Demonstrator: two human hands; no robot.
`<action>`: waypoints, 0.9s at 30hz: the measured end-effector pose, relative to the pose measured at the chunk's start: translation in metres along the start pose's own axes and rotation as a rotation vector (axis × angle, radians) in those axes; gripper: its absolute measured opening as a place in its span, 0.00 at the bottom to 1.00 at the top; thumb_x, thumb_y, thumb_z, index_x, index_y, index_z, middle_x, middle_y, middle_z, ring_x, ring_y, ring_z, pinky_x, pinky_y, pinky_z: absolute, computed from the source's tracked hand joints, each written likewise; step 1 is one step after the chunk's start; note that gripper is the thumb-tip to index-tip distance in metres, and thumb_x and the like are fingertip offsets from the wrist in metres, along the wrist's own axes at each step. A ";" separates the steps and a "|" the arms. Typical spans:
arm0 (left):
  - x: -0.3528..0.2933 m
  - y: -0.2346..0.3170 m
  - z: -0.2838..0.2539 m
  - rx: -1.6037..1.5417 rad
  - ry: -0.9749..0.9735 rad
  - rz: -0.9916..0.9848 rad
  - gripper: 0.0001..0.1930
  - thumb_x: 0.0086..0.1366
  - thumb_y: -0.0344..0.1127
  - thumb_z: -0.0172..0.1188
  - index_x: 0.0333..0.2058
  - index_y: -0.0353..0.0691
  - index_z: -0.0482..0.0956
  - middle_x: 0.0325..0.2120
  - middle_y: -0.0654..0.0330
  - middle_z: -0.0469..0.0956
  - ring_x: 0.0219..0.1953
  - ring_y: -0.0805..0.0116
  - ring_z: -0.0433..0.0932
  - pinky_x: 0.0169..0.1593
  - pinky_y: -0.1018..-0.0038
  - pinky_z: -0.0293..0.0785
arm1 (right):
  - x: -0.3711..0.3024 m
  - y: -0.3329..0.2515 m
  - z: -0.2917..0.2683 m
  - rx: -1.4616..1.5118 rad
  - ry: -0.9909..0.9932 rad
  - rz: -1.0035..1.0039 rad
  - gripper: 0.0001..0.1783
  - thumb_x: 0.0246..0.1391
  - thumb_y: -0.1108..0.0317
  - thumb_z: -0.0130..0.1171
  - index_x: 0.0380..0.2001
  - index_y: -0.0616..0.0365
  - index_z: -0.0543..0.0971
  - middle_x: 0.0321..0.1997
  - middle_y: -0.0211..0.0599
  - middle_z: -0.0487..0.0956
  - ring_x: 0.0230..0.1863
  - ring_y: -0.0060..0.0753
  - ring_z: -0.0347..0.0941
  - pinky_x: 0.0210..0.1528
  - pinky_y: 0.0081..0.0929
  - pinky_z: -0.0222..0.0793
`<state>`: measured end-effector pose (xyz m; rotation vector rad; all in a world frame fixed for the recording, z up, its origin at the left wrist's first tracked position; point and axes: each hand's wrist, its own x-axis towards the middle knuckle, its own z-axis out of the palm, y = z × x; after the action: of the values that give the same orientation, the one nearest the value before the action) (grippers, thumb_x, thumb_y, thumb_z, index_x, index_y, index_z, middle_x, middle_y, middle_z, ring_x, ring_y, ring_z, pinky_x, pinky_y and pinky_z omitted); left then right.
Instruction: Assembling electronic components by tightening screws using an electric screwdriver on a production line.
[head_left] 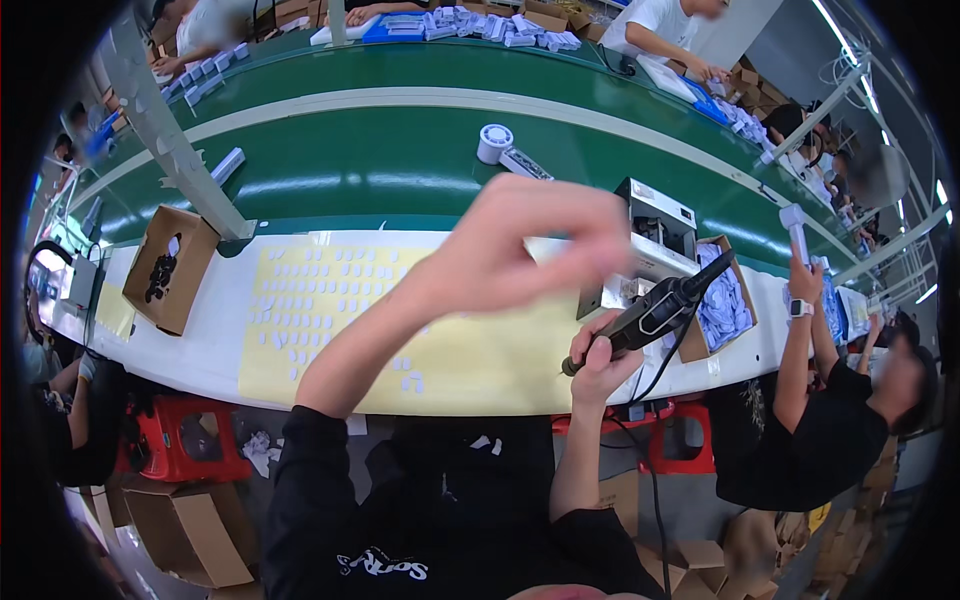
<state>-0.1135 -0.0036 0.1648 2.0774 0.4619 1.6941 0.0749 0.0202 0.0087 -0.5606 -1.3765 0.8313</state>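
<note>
My left hand (520,245) is raised over the table in front of me, smeared by motion. Its thumb and fingers curl together in a pinch; anything between them is too blurred to make out. My right hand (603,365) is wrapped round a black corded electric screwdriver (650,318), tilted with its tip down to the left and its cable end up to the right. Below and left of my left hand, a yellow sheet (480,375) carries rows of small white oval pieces (305,290). Past the screwdriver stands a metal box-shaped device (660,225), partly hidden by my left hand.
A carton (190,290) with black pieces stands left; a carton (747,290) of white parts stands right. Beyond the white table runs a green conveyor (380,170) bearing a round white part (494,143). A metal post (170,130) rises at left. Co-workers sit around.
</note>
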 end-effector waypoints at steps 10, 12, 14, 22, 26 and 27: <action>-0.031 0.059 -0.020 -0.116 0.338 0.117 0.13 0.61 0.37 0.54 0.22 0.36 0.78 0.21 0.60 0.77 0.24 0.67 0.76 0.28 0.76 0.72 | 0.003 -0.009 0.009 0.052 0.096 0.098 0.26 0.50 0.45 0.55 0.31 0.60 0.64 0.19 0.32 0.65 0.15 0.21 0.62 0.16 0.18 0.59; -0.049 0.059 -0.031 -0.091 0.380 0.057 0.12 0.61 0.37 0.54 0.23 0.36 0.78 0.21 0.60 0.77 0.24 0.67 0.76 0.28 0.76 0.72 | -0.010 -0.015 0.008 0.017 0.087 0.110 0.28 0.50 0.43 0.54 0.30 0.60 0.63 0.18 0.32 0.65 0.15 0.21 0.61 0.14 0.18 0.57; -0.055 0.053 -0.045 -0.046 0.401 0.038 0.12 0.61 0.37 0.54 0.24 0.36 0.78 0.21 0.60 0.77 0.24 0.67 0.76 0.28 0.76 0.72 | -0.002 -0.013 0.014 0.000 0.098 0.029 0.31 0.49 0.40 0.53 0.30 0.60 0.62 0.18 0.33 0.64 0.13 0.21 0.59 0.12 0.16 0.55; -0.056 0.033 -0.076 0.048 0.392 -0.091 0.12 0.61 0.38 0.54 0.26 0.36 0.78 0.22 0.60 0.77 0.24 0.67 0.76 0.29 0.76 0.73 | 0.003 -0.010 0.027 -0.156 0.182 0.025 0.36 0.47 0.33 0.50 0.29 0.61 0.61 0.16 0.32 0.62 0.11 0.20 0.56 0.11 0.14 0.51; -0.045 0.019 -0.094 0.133 0.349 -0.113 0.11 0.61 0.38 0.54 0.27 0.36 0.77 0.22 0.59 0.77 0.25 0.67 0.76 0.29 0.76 0.73 | 0.006 -0.011 0.021 -0.175 0.177 0.081 0.36 0.48 0.33 0.49 0.29 0.61 0.62 0.15 0.32 0.62 0.11 0.20 0.56 0.12 0.15 0.51; -0.043 0.016 -0.097 0.151 0.337 -0.120 0.11 0.61 0.38 0.54 0.27 0.36 0.77 0.22 0.59 0.77 0.25 0.67 0.76 0.29 0.76 0.73 | 0.008 -0.009 0.023 -0.169 0.181 0.083 0.36 0.48 0.33 0.49 0.29 0.61 0.62 0.15 0.32 0.62 0.11 0.20 0.56 0.12 0.15 0.51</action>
<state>-0.2176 -0.0277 0.1534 1.8209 0.8244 1.9951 0.0536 0.0179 0.0240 -0.8091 -1.2703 0.7157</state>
